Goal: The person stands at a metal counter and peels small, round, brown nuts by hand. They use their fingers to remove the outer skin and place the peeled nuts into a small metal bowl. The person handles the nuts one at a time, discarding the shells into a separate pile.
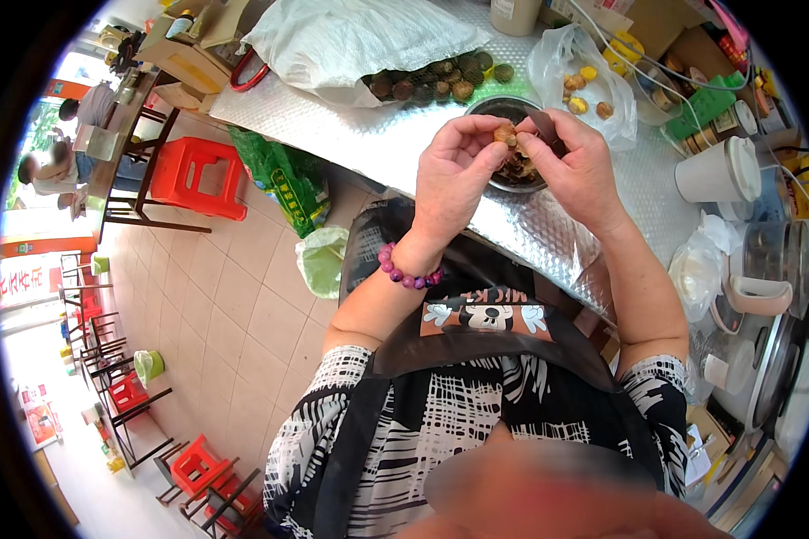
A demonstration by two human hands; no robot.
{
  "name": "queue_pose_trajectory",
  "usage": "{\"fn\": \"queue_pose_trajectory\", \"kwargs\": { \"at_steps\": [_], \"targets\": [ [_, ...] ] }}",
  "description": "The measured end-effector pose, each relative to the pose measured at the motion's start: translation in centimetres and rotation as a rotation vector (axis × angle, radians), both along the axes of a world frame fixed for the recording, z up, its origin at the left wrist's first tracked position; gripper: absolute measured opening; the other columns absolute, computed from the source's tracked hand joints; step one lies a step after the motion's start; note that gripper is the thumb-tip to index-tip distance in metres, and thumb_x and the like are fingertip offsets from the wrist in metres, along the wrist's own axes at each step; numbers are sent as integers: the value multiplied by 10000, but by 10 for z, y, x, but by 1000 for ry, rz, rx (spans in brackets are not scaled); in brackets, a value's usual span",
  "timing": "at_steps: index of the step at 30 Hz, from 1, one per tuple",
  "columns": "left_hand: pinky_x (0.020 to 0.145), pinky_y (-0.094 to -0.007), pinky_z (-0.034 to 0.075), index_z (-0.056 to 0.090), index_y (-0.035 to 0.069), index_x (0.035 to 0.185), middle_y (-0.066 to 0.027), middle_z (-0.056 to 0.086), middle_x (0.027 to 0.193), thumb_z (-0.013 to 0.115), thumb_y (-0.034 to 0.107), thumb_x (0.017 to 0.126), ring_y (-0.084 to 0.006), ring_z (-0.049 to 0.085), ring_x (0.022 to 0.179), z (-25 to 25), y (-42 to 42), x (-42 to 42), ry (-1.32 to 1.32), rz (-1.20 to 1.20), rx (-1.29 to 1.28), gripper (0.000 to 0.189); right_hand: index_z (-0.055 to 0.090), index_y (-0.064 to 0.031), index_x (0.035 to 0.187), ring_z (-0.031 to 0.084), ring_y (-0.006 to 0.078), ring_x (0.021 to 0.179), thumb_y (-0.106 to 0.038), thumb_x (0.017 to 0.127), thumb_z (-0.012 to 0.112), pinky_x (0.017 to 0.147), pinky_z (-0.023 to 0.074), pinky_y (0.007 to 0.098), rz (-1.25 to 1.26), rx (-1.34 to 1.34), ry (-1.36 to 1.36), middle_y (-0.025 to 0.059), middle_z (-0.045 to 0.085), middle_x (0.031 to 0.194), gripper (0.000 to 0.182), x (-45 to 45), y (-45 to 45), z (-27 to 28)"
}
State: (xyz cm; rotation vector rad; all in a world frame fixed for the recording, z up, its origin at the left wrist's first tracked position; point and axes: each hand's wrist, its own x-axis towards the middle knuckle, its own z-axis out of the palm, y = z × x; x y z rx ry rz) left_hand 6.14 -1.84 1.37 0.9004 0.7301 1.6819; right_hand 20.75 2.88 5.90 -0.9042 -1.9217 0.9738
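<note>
Both hands meet over a metal bowl [475, 106] on the foil-covered table. Between the fingertips of my left hand [453, 168] and my right hand [576, 168] is a small brownish, partly peeled piece [505, 134], perhaps a nut or tuber. A dark flat piece [545, 127], possibly a blade, shows by my right fingers; its grip is hidden. Brown peelings [518, 170] lie in the bowl below. Beyond the hands, several dark round nuts or tubers [445, 79] spill from a white woven sack [364, 40]. Yellowish peeled pieces [578, 105] sit in a clear plastic bag [559, 57].
A white lidded cup [714, 172], cables and containers crowd the right side. The table's foil edge [377, 176] runs before me. On the left are a green bag [283, 178], a lined bin [322, 259] and a red stool [199, 176]. People [54, 165] sit farther off.
</note>
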Motion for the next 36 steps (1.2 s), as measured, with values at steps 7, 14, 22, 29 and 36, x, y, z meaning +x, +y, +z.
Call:
{"fn": "queue_pose_trajectory", "kwargs": {
  "at_steps": [7, 14, 22, 29, 36],
  "targets": [
    [844, -285, 516, 513, -31, 1130, -151, 605, 1110, 546, 23, 913, -171, 614, 936, -6, 3, -1, -11, 45, 47, 226, 610, 28, 887, 565, 151, 654, -94, 844, 622, 596, 456, 276, -94, 63, -51, 108, 622, 756, 131, 0, 5, -2],
    [810, -296, 524, 518, -13, 1138, -165, 607, 1093, 522, 86, 940, -190, 626, 891, -10, 7, -10, -283, -94, -29, 221, 612, 31, 882, 604, 227, 651, -101, 825, 631, 594, 458, 308, -44, 119, -220, 134, 636, 764, 145, 4, 12, -3],
    [777, -282, 526, 537, -19, 1096, -150, 619, 1041, 525, 91, 939, -172, 621, 848, -11, 7, -12, -252, -120, -82, 192, 611, 4, 927, 610, 256, 737, -76, 777, 671, 627, 476, 322, 0, 141, -193, 113, 618, 850, 181, 2, 9, 3],
    [736, -252, 529, 534, -30, 1060, -99, 629, 933, 563, 105, 922, -137, 626, 792, -9, 5, -7, -231, -190, -115, 196, 610, -25, 933, 600, 245, 771, -77, 733, 691, 661, 488, 321, 119, 366, -154, 90, 601, 892, 222, 0, 10, 0],
    [683, -231, 526, 560, -31, 1033, -85, 636, 902, 542, 115, 931, -111, 614, 747, -2, 0, -9, -78, -230, -204, 178, 597, -10, 890, 570, 233, 676, -101, 756, 677, 606, 459, 309, 105, 328, -175, 85, 588, 818, 180, 1, 6, 3]
  ]
}}
